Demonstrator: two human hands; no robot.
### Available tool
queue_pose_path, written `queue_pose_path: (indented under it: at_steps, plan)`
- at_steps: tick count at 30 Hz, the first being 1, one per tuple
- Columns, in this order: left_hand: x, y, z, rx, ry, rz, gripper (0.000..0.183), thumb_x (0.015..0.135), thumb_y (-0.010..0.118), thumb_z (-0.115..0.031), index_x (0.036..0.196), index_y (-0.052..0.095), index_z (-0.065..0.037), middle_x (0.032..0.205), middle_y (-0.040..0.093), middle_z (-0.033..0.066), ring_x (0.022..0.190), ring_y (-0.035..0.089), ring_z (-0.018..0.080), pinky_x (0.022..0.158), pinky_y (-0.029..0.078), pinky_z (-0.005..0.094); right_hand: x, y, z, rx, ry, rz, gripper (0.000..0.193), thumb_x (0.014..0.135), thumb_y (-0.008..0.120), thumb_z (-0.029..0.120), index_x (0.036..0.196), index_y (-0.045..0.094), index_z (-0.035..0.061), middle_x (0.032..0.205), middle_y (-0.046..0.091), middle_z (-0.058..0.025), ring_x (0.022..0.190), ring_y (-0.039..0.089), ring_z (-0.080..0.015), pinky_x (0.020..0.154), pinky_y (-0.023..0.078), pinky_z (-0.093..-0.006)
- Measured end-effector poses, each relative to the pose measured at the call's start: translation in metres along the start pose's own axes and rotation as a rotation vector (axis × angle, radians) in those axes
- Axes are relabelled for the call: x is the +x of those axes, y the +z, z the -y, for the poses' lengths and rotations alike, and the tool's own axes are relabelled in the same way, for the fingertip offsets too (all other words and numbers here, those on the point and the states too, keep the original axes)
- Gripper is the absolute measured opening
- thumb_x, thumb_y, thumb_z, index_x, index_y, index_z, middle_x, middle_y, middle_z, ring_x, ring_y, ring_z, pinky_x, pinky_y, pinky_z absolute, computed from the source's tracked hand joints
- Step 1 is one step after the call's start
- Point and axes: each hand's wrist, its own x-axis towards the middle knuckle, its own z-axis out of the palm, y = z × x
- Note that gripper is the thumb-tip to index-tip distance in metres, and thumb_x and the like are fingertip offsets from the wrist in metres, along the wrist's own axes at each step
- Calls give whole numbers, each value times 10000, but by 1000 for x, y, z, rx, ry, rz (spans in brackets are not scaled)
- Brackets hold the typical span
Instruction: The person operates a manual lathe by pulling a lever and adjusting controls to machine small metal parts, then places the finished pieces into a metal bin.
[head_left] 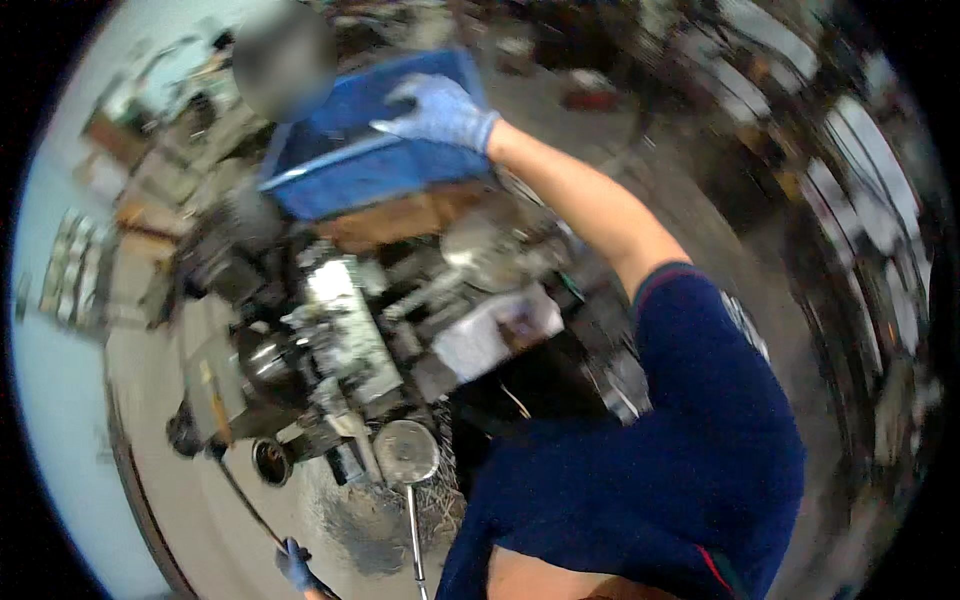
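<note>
We see the right hand (440, 112), in a pale blue glove, at the right end of a blue crate (385, 178) in the far part of the scene. The crate lies to the left of the fingers and beneath them; its long axis goes from left to right, with the right end somewhat farther from us. The thumb and the fingers of this hand point to the left and stand apart, and in the gap between them we see no object. The right hand is much nearer to the crate than the left hand (293, 565), which is at the near left, by the near end of a dark rod (245, 497) (it looks to us like a lever). Between the two hands there are a brown piece (400, 218) just on the near side of the crate, a white sheet (490, 335) and a round grey disc (407, 452).

The blur makes many details uncertain. We cannot tell if the right glove touches the rim or is only above it. A grey blurred patch (285, 62) covers the far left corner of the crate, and its dark inside does not show us clear contents. The left hand is small, close to the lower edge; whether its fingers close around the rod, we cannot tell.
</note>
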Motion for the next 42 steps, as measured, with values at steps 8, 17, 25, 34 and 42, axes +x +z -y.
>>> queue_pose_path:
  at_steps: [8,17,25,34,42]
  plan:
    - [-2,13,1,-196,-246,-31,330,820,654,-266,966,604,25,796,628,174,658,594,225,622,518,317,-247,-210,-115,-345,589,68,527,744,625,543,924,675,50,831,664,-144,772,637,-244,719,494,-338]
    - [-18,47,-46,-141,-212,-57,361,820,651,-293,980,606,27,821,635,169,696,603,230,660,516,329,-456,-198,-144,-384,1276,877,582,751,509,603,1051,645,123,1104,597,-176,1047,553,-344,905,425,-401]
    - [-32,29,-64,-114,-154,-76,388,820,648,-317,993,607,28,844,640,165,729,610,235,694,514,340,-496,-174,-193,-460,1218,1103,564,710,584,501,1019,645,33,1111,595,-181,1056,568,-307,901,438,-395]
    - [-62,46,-185,-45,349,11,319,879,561,-212,1094,566,24,930,617,113,819,593,193,735,495,312,-345,-182,-62,477,1051,214,289,805,634,271,938,683,20,821,667,-93,810,605,-151,774,476,-280]
    - [-129,261,-331,-635,203,852,385,872,559,-359,1111,573,-58,962,626,79,827,603,188,679,495,339,-193,-53,161,918,-157,365,526,625,764,276,1092,621,80,1286,430,-174,1170,453,-331,973,362,-417]
